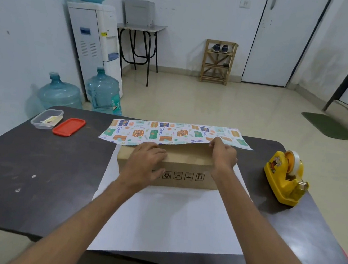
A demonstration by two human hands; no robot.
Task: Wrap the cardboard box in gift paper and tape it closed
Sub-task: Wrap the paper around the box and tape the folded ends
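A brown cardboard box (186, 166) lies on the gift paper (169, 219), which is spread white side up on the dark table (32, 169). The paper's far part is folded back toward me, showing its printed side (168, 133) just above the box's far edge. My left hand (145, 161) rests flat on the box's top left with fingers spread. My right hand (223, 153) pinches the folded paper's edge at the box's far right corner. A yellow tape dispenser (285, 178) stands to the right of the box.
A clear plastic container (46, 118) and its red lid (69, 127) lie at the table's far left. Beyond the table are water bottles (103, 92), a water dispenser (96, 45), a small table and a wooden shoe rack (218, 61).
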